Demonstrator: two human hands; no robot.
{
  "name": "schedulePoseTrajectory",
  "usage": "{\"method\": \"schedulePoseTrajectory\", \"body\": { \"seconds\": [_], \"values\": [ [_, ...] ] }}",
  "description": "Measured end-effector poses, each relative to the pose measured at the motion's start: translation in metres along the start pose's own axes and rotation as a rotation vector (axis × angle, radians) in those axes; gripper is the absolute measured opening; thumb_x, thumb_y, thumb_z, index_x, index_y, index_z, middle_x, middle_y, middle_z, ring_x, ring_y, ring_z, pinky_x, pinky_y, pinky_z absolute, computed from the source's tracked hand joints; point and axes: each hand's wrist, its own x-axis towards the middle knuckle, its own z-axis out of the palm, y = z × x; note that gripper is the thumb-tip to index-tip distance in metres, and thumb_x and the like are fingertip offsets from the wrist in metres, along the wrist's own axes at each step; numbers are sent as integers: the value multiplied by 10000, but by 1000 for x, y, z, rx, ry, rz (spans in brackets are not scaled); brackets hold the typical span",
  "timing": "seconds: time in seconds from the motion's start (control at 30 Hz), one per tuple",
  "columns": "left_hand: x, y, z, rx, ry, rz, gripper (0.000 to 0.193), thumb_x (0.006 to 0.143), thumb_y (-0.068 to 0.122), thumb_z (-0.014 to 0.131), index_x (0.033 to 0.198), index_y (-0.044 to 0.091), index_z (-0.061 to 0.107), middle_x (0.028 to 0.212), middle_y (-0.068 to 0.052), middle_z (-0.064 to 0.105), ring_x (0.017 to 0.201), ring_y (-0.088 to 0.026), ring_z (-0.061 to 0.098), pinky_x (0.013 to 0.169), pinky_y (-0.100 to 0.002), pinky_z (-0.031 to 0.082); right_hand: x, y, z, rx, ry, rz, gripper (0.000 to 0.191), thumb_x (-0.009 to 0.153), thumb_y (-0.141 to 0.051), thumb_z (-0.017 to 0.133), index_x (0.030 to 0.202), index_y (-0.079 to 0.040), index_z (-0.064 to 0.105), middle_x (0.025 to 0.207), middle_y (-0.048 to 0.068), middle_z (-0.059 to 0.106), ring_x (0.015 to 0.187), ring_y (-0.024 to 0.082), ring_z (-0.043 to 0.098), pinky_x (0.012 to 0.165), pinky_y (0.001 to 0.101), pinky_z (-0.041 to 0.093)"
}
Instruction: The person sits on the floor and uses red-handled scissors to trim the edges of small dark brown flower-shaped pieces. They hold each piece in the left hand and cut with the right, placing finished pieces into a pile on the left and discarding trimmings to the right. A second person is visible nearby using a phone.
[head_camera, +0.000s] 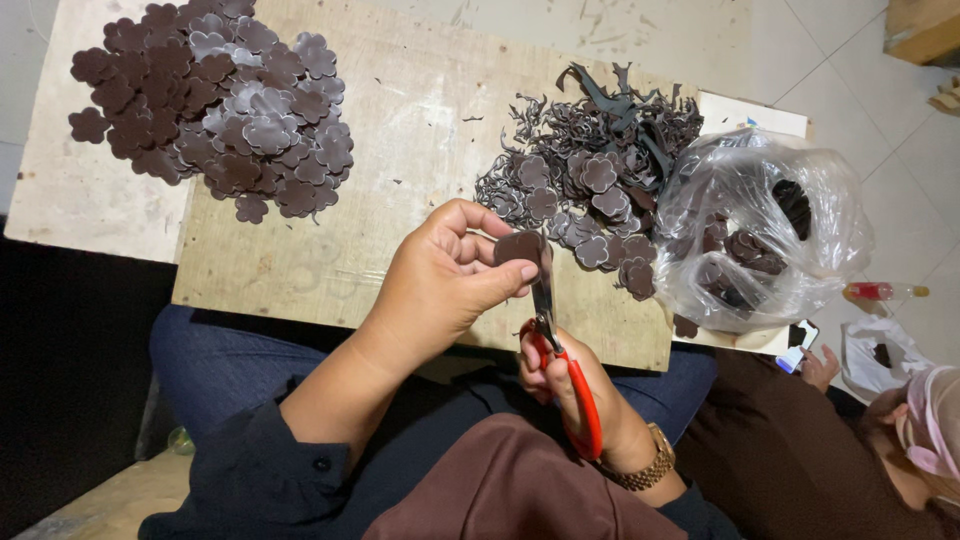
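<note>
- You held one dark brown flower-shaped cut-out of thin sheet material (520, 247) pinched between thumb and fingers of your left hand (440, 285), above the near edge of the board and over your lap.
- Your right hand (570, 385) was closed through the handles of the red-handled scissors (560, 360), whose blades pointed up and met the flower's near edge; how far the blades stood apart I could not tell.
- Going by that, you were midway through trimming this piece, its outline not yet finished on the side where the blades sat.
- Just beyond the flower, to the right, lay a heap of dark offcuts and curled strips mixed with brown flower pieces (590, 170), which suggested a good share of trimming was behind you.
- At the far left sat a large pile of brown flower pieces (215, 105), well apart from your hands; it looked like the finished stock, though I judged that only from its tidy shapes.
- To the right, a crumpled clear plastic bag (760, 225) had more brown pieces in it, so plenty seemed left to do.
- All of it rested on a pale scuffed wooden board (400, 100) across your knees.
- At the near right, another person's hand (820, 368) rested beside a phone (797, 347) on the floor.
</note>
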Motion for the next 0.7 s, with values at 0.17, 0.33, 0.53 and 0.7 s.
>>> {"method": "schedulePoseTrajectory", "body": {
  "seconds": [0.17, 0.33, 0.53, 0.7],
  "values": [
    [0, 0, -2, 1, 1, -16, 291, 874, 11, 759, 1092, -12, 568, 896, -101, 731, 779, -109, 719, 706, -235, 594, 0, 4, 0, 5, 9, -7, 646, 936, -713, 572, 993, -76, 480, 798, -9, 433, 693, 98, 373, 599, 234, 326],
    [0, -3, -2, -80, -44, 21, 178, 915, 35, 737, 1026, -8, 606, 921, -89, 732, 792, -104, 712, 728, -236, 598, 1, 0, 2, 20, -5, -3, 663, 929, -723, 575, 1010, -73, 473, 812, -10, 419, 699, 96, 356, 604, 234, 319],
    [-3, -5, -3, 36, -86, -13, 157, 895, 30, 765, 953, 5, 621, 857, -65, 715, 750, -86, 690, 668, -231, 567, 6, -6, 7, -28, -75, -96, 718, 924, -773, 549, 1058, -73, 464, 853, -1, 414, 768, 108, 371, 691, 254, 365],
    [-2, -5, -3, 10, -78, 22, 157, 897, 39, 760, 942, 12, 612, 865, -58, 721, 762, -85, 703, 694, -233, 587, 5, -6, 8, -2, -51, -82, 722, 926, -781, 534, 1027, -72, 445, 847, -8, 379, 753, 103, 345, 674, 249, 349]
  ]
}}
